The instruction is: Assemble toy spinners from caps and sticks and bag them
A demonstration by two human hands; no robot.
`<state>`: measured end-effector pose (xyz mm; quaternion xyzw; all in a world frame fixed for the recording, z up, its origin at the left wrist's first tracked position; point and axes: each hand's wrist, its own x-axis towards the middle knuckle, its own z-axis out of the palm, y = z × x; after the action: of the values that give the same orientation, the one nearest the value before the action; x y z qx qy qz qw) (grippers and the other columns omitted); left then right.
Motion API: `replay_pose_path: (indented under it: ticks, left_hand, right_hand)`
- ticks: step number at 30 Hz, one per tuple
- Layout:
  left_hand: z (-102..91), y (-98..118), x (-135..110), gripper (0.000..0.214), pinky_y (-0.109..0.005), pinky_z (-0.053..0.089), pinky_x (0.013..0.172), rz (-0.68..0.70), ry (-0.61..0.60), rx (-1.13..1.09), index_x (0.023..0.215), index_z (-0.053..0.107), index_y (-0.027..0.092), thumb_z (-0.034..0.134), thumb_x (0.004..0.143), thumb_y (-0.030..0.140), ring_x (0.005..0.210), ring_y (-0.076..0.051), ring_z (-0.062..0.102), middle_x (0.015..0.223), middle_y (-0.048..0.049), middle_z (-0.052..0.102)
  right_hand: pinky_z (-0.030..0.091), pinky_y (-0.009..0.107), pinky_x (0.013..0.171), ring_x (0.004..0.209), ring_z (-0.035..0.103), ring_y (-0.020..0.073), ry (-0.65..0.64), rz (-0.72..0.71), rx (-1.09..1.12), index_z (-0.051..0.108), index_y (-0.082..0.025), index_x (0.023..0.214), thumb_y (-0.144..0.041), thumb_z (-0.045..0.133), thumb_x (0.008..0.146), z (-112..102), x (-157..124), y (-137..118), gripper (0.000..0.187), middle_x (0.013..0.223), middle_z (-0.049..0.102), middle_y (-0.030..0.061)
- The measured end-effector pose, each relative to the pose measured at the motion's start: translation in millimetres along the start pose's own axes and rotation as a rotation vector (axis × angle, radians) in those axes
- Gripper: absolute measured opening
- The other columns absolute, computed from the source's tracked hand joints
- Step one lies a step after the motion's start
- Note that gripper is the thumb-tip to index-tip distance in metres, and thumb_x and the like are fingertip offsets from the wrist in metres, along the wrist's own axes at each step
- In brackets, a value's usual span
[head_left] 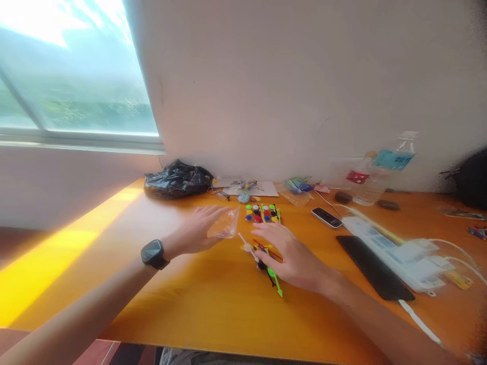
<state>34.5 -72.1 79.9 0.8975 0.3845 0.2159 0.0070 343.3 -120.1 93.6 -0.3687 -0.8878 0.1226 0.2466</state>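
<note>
My left hand [196, 228], with a black watch [152, 253] on its wrist, is stretched out flat beside a clear plastic bag [229, 226]. Its fingertips overlap the bag's edge; whether they press on it I cannot tell. My right hand [285, 253] hovers or rests with extended fingers over a loose pile of plastic arrow-shaped pieces. Among them a white arrow [247, 247] and a green arrow [274, 281] stick out, while others lie partly hidden beneath the hand. Just beyond my right fingertips are rows of small round coloured pieces [257, 213].
A black plastic bag [177, 180] lies at the back left, near glasses [218, 193] and paper [266, 188]. On the right are a black phone [373, 266], a white power strip [395, 253], a small dark device [326, 217] and a clear bottle [371, 190].
</note>
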Motion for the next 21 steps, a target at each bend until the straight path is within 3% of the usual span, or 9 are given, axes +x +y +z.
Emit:
replay_pose_path:
  ticks: [3, 7, 10, 14, 18, 21]
  left_hand:
    - [-6.4, 26.7, 30.3, 0.079, -0.052, 0.035, 0.112, 0.023, 0.102, 0.098, 0.163, 0.028, 0.029, 0.064, 0.093, 0.042, 0.131, -0.034, 0.050, 0.151, -0.0130, 0.052]
    - [-22.1, 40.6, 68.8, 0.092, -0.055, 0.035, 0.107, 0.011, 0.149, 0.210, 0.163, 0.027, 0.023, 0.068, 0.084, 0.046, 0.124, -0.038, 0.049, 0.142, -0.0165, 0.055]
    - [-40.7, 33.7, 92.3, 0.101, -0.051, 0.039, 0.099, -0.005, 0.103, 0.214, 0.166, 0.021, 0.020, 0.069, 0.083, 0.053, 0.117, -0.038, 0.051, 0.129, -0.0175, 0.062]
    - [-58.8, 14.3, 107.3, 0.122, -0.040, 0.045, 0.090, -0.034, 0.010, -0.039, 0.168, 0.010, 0.016, 0.075, 0.078, 0.065, 0.103, -0.031, 0.061, 0.122, -0.0180, 0.064]
    - [-52.9, -3.6, 103.4, 0.132, -0.034, 0.045, 0.082, -0.030, -0.114, -0.221, 0.168, 0.011, 0.017, 0.085, 0.069, 0.064, 0.090, -0.027, 0.065, 0.111, -0.0139, 0.068]
    - [-37.5, -13.1, 99.5, 0.113, -0.029, 0.043, 0.075, -0.061, -0.216, -0.332, 0.164, 0.030, 0.021, 0.084, 0.073, 0.060, 0.084, -0.024, 0.065, 0.102, -0.0084, 0.070]
  right_hand:
    - [0.058, 0.043, 0.099, 0.119, 0.067, 0.0278, 0.198, 0.146, 0.131, 0.051, -0.030, 0.146, -0.046, 0.065, 0.097, -12.4, 26.6, -4.9, 0.053, 0.136, 0.065, 0.0096]
    - [0.060, 0.031, 0.068, 0.080, 0.070, 0.0196, 0.220, 0.261, 0.162, 0.042, -0.026, 0.151, -0.038, 0.079, 0.084, -32.5, 79.6, 4.0, 0.078, 0.127, 0.065, 0.0119]
    - [0.057, 0.026, 0.066, 0.074, 0.069, 0.0153, 0.192, 0.306, 0.215, 0.036, -0.024, 0.154, -0.015, 0.073, 0.079, -45.4, 111.8, 15.2, 0.084, 0.117, 0.066, 0.0083]
    - [0.057, 0.025, 0.061, 0.071, 0.072, 0.0155, 0.128, 0.359, 0.481, 0.036, -0.026, 0.151, -0.010, 0.063, 0.081, -56.7, 125.0, 25.9, 0.077, 0.111, 0.065, 0.0050]
    - [0.062, 0.030, 0.067, 0.072, 0.074, 0.0178, 0.026, 0.393, 0.639, 0.041, -0.027, 0.146, -0.005, 0.066, 0.077, -63.1, 116.9, 39.5, 0.077, 0.101, 0.064, 0.0018]
    - [0.063, 0.032, 0.072, 0.072, 0.074, 0.0181, -0.149, 0.406, 0.734, 0.047, -0.026, 0.139, -0.006, 0.070, 0.075, -62.9, 112.2, 53.5, 0.071, 0.092, 0.064, -0.0014]
